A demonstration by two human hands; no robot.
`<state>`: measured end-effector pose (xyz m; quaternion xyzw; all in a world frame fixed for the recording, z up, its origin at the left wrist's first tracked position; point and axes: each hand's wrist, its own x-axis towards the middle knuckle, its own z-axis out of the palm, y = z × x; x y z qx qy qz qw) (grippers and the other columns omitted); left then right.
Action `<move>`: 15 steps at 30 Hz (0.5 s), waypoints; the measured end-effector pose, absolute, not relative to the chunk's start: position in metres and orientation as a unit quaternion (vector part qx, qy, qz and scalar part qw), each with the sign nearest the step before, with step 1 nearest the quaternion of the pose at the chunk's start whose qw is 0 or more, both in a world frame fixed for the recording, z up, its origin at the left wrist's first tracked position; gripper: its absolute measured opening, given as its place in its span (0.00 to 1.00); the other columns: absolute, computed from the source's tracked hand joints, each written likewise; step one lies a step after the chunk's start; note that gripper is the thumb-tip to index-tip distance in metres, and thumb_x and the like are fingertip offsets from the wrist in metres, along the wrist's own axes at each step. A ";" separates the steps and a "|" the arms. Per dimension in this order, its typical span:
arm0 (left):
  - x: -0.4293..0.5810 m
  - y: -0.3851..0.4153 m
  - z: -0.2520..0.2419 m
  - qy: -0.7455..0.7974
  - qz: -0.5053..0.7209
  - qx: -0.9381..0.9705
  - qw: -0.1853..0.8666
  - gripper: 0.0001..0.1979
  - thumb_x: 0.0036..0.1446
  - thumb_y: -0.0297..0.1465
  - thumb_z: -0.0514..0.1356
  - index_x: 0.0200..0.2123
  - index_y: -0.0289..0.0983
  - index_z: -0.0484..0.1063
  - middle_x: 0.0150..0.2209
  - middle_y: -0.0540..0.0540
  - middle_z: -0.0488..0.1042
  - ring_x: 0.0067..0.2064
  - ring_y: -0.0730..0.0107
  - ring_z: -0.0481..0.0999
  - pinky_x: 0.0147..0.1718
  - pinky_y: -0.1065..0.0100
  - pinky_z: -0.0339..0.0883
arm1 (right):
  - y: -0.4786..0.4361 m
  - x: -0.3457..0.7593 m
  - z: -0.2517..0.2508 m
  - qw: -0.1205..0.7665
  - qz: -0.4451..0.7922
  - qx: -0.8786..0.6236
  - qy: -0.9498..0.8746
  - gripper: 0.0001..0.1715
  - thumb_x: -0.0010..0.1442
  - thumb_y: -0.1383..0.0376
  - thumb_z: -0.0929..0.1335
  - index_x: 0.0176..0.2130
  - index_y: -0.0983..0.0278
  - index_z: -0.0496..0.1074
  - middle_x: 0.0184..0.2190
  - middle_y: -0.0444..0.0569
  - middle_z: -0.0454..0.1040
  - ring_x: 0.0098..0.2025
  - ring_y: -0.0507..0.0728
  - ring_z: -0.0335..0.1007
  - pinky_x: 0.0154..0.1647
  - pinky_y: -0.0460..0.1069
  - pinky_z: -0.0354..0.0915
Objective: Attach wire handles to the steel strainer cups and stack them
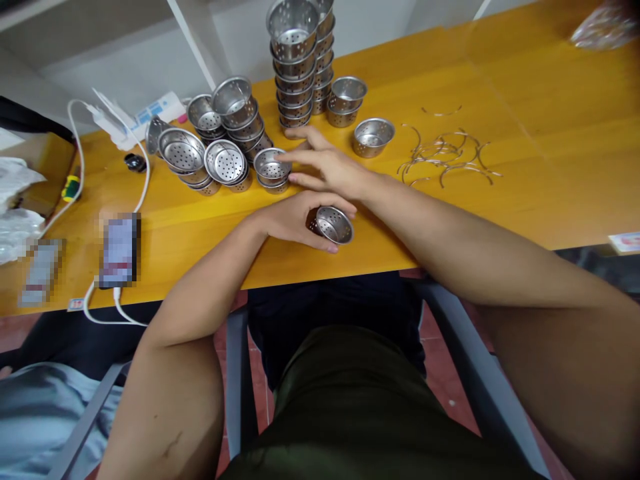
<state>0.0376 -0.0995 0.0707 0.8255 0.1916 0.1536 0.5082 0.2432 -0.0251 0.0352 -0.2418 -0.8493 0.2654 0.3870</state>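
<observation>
My left hand point(295, 219) is wrapped around a small perforated metal cup point(336, 225), its mouth tilted to the right near the table's front edge. Just beyond it, my right hand point(333, 167) reaches leftward with fingers spread. Its fingertips are at the right rim of a short stack of perforated cups point(271, 168); whether they touch it I cannot tell. Left of these stand more stacked cups point(225, 162), and behind the right hand rises a tall stack point(293, 83). A single metal cup point(374, 138) sits to the right of the fingers.
Thin curved wire pieces point(445, 153) lie on the yellow table point(540, 100) at the right. To the left are a phone point(119, 250) with white cables, a second phone point(43, 272) and a power strip point(160, 110). A person's light-blue clothing point(55, 413) shows at the lower left.
</observation>
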 end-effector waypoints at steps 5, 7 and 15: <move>0.030 -0.068 0.034 0.212 0.303 0.845 0.386 0.60 0.59 0.68 0.83 0.82 0.42 0.72 0.75 0.31 0.83 0.76 0.38 0.86 0.79 0.40 0.79 | -0.031 0.291 0.088 0.405 0.143 -0.411 -0.804 0.16 0.81 0.56 0.75 0.65 0.45 0.84 0.73 0.51 0.80 0.75 0.70 0.76 0.84 0.68 0.74; 0.025 -0.049 0.016 0.242 0.335 0.850 0.326 0.66 0.59 0.71 0.81 0.86 0.42 0.63 0.79 0.29 0.78 0.82 0.32 0.79 0.84 0.36 0.73 | -0.032 0.314 0.104 0.360 0.083 -0.519 -0.771 0.14 0.81 0.68 0.74 0.60 0.54 0.86 0.68 0.58 0.83 0.69 0.70 0.82 0.81 0.67 0.76; 0.012 -0.026 -0.008 0.282 0.306 0.868 0.270 0.66 0.63 0.68 0.80 0.88 0.42 0.56 0.87 0.28 0.65 0.90 0.29 0.67 0.91 0.36 0.62 | -0.028 0.357 0.116 0.248 0.190 -0.670 -0.673 0.18 0.82 0.79 0.73 0.63 0.68 0.88 0.56 0.61 0.91 0.46 0.61 0.89 0.52 0.54 0.81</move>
